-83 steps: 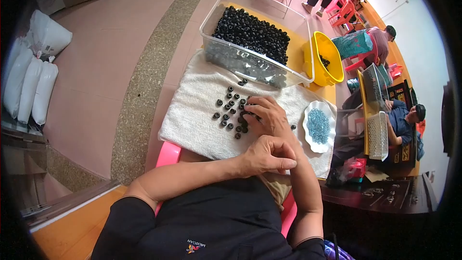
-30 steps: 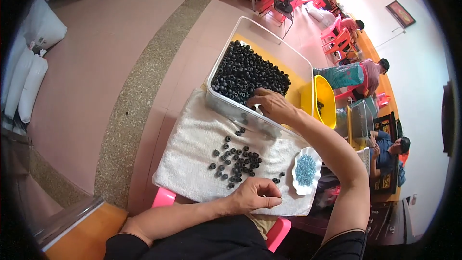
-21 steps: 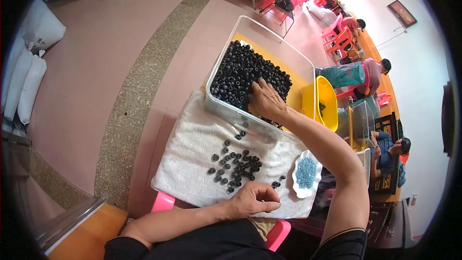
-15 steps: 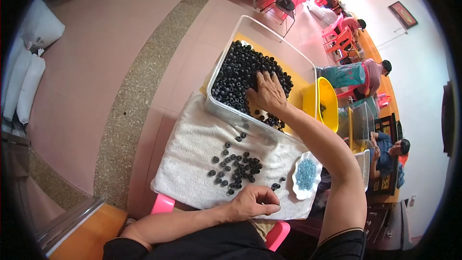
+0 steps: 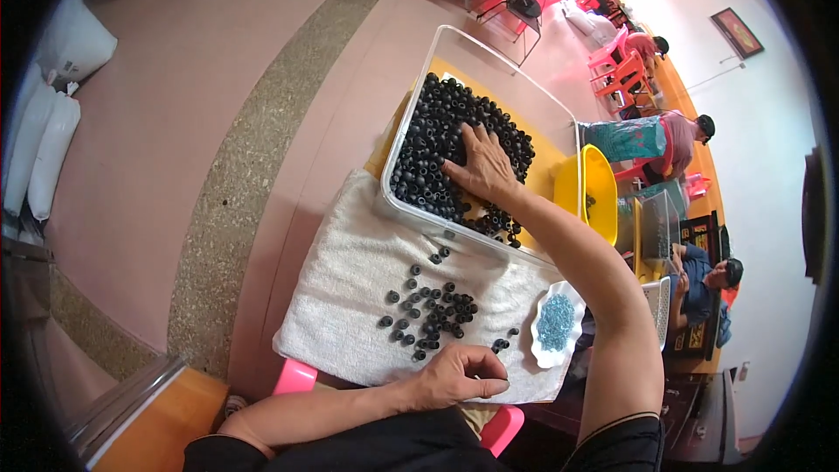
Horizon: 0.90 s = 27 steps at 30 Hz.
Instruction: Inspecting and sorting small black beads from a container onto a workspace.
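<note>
My right hand [image 5: 481,163] reaches into a clear plastic bin [image 5: 409,210] and lies on a heap of small black ring-shaped beads [image 5: 441,118], fingers spread and fingertips among them. My left hand [image 5: 461,376] rests at the near edge of a white towel [image 5: 336,297], thumb and forefinger brought together in a pinch; whatever is between them is too small or hidden to make out. Just beyond it, loose black beads [image 5: 437,310] lie scattered on the towel. A white scalloped dish [image 5: 539,351] of light blue beads [image 5: 556,322] sits to the right of my left hand.
A yellow tub [image 5: 570,183] with some dark pieces stands right of the bin. Beyond it, another clear container [image 5: 657,223] stands near a seated person [image 5: 699,271]. More people sit on pink chairs along the right wall. White sacks [image 5: 54,149] lie at the far left.
My right hand has shifted slightly left within the bin, and beads now cover more of the bin's near side. My left hand keeps its place and pinch.
</note>
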Available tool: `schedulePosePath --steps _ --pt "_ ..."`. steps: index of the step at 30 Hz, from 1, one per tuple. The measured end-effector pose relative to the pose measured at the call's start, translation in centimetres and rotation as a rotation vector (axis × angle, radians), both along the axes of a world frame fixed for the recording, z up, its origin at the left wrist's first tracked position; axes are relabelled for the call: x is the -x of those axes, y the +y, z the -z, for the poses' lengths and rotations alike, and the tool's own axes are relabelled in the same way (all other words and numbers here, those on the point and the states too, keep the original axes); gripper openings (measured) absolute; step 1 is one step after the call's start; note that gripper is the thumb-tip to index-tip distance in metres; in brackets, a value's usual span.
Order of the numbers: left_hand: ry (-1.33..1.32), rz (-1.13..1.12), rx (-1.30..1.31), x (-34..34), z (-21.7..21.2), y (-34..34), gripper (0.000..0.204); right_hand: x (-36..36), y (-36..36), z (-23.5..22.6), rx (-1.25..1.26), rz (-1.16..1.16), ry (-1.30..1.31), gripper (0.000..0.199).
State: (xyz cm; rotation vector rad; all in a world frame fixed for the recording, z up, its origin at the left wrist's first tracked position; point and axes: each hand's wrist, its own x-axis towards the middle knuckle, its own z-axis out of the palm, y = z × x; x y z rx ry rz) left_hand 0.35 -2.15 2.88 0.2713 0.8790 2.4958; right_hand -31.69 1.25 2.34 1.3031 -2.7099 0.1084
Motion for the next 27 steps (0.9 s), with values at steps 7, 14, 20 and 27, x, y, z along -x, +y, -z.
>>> schedulePosePath --steps 7,14,20,27 --pt "-0.037 0.008 -0.039 0.1 0.4 0.2 0.014 2.5 -0.8 -1.3 0.002 0.071 -0.122 0.076" --pt "-0.074 0.010 -0.040 0.1 0.9 0.3 0.015 3.6 -1.5 -0.6 -0.031 0.047 -0.003 0.051" --pt "-0.100 0.021 -0.023 0.2 0.5 0.1 0.016 3.4 -2.0 -0.7 -0.102 0.055 -0.007 0.052" --pt "-0.105 0.017 0.016 0.3 0.5 0.0 0.016 2.5 -4.2 -1.6 -0.024 0.021 -0.035 0.053"
